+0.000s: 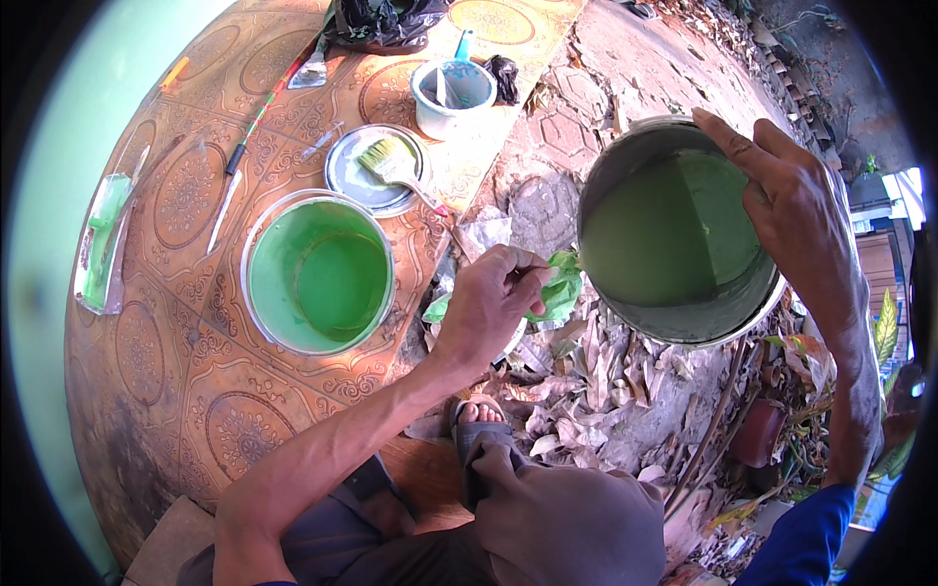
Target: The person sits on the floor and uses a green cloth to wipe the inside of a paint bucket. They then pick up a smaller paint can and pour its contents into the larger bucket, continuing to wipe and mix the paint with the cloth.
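Observation:
My right hand [806, 195] grips the rim of a dark bucket [625, 325], which is tilted and has dull green liquid inside. One finger stretches along its upper edge. My left hand [493, 298] is closed in a pinch to the left of that bucket. A crumpled green sheet [562, 290] shows right at its fingertips; I cannot tell whether they hold it. Left of this hand, a pale tub [264, 317] with bright green paint stands on the tiles. Behind it a paintbrush [389, 159] with green-stained bristles lies across a round lid [342, 181].
A small white pail [437, 122] with a blue-handled tool in it stands beyond the lid, near a black plastic bag [386, 24]. A striped pole [269, 107] and a green-stained paint tray [106, 244] lie at left. Dry leaves [586, 391] and a reddish pot [757, 433] are at right.

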The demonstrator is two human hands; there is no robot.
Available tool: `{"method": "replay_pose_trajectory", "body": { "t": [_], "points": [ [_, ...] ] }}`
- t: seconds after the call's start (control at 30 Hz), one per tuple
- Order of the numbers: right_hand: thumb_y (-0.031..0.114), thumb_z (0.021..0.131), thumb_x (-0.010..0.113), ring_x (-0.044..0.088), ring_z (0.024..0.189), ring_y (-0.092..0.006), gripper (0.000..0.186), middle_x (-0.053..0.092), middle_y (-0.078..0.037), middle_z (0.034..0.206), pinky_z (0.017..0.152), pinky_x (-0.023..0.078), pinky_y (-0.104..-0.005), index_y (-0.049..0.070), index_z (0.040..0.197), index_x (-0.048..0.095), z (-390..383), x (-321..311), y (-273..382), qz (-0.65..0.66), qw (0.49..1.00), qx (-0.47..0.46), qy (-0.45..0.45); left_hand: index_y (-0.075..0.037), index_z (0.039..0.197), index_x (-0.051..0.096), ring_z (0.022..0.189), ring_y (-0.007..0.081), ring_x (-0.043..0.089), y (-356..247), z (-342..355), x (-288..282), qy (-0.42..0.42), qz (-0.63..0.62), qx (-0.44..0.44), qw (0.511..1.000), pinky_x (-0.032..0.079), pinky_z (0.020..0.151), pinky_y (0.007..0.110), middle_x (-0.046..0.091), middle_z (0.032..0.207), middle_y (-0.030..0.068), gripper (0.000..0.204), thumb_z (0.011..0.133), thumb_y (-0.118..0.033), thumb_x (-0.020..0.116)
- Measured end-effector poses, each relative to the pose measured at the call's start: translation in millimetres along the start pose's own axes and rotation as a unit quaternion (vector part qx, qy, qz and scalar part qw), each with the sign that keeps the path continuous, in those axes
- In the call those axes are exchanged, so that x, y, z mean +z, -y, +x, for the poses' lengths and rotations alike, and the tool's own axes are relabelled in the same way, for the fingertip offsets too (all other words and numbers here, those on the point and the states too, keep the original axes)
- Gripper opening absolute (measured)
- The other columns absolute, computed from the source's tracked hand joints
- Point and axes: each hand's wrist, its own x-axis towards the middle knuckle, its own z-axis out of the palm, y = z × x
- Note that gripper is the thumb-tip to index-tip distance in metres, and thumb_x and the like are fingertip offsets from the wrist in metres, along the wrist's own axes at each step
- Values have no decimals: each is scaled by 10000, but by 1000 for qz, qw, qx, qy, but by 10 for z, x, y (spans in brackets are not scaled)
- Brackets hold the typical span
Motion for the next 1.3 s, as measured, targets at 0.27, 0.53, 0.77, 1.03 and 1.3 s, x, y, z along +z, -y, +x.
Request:
{"method": "replay_pose_trajectory", "body": {
  "t": [0.27, 0.53, 0.77, 1.03, 1.3],
  "points": [
    [-114, 799, 565, 486, 624, -191, 666, 457, -70, 738, 640, 457, -401, 215, 1378, 567, 8, -32, -21, -14, 1000, 0, 13, 104, 1057, 619, 699, 143, 654, 21, 18, 10, 5, 7, 4, 1000, 526, 631, 265, 668, 807, 126, 226, 965, -101, 597],
    [-110, 792, 557, 491, 620, -198, 674, 454, -70, 736, 645, 462, -406, 217, 1382, 564, 0, 5, -34, -14, 1000, -3, -1, 105, 1053, 620, 702, 142, 657, -7, 11, 11, 7, 14, 4, 1000, 526, 630, 266, 671, 814, 129, 228, 967, -104, 596],
    [-98, 798, 547, 492, 609, -199, 666, 446, -69, 729, 632, 464, -398, 221, 1383, 563, 8, -11, -29, -23, 1000, -10, 8, 107, 1048, 622, 698, 143, 657, -7, 6, 11, 5, 10, 5, 1000, 523, 622, 266, 670, 809, 129, 227, 962, -103, 602],
    [-91, 806, 564, 498, 603, -194, 657, 459, -65, 731, 616, 470, -394, 227, 1381, 565, 16, -16, -27, -41, 999, -13, 10, 120, 1041, 620, 695, 148, 657, -18, 6, -2, 8, 10, 0, 1000, 523, 632, 273, 660, 845, 137, 231, 962, -97, 597],
    [-62, 822, 592, 516, 615, -198, 626, 471, -65, 735, 623, 480, -394, 229, 1376, 569, 19, -36, -9, -47, 999, -22, 3, 120, 1043, 618, 703, 149, 660, 6, 11, 11, 6, 10, 10, 1000, 526, 632, 274, 656, 862, 142, 229, 962, -93, 598]
  ]
}}
